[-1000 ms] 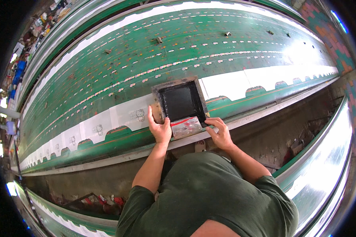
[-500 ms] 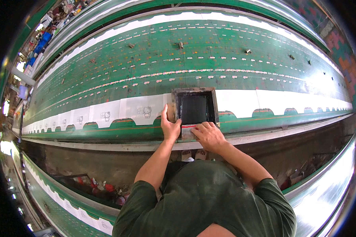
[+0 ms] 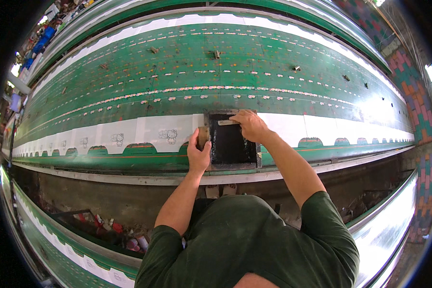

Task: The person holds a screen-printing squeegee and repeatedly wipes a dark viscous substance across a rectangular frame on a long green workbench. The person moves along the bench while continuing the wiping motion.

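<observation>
My left hand (image 3: 199,153) grips a wooden block (image 3: 203,136) on the left side of a square screen frame (image 3: 233,166) with a black inked interior. My right hand (image 3: 252,126) holds a pale flat squeegee (image 3: 225,123) inside the frame, at its far edge. The frame rests over a row of white paper pieces (image 3: 281,127) along the near edge of the long green table (image 3: 283,57). Pieces to the left of the frame carry a grey cartoon outline (image 3: 170,137); those just to the right look blank.
Small metal pieces (image 3: 296,68) stand across the table among rows of small printed marks. Parallel tables run beyond and behind me, the nearer one (image 3: 384,216) at lower right. A narrow aisle with clutter (image 3: 129,244) lies below. Coloured paving (image 3: 408,81) shows at right.
My right hand has moved the squeegee from the frame's near edge up to its far edge. My left hand has stayed at the frame's left side.
</observation>
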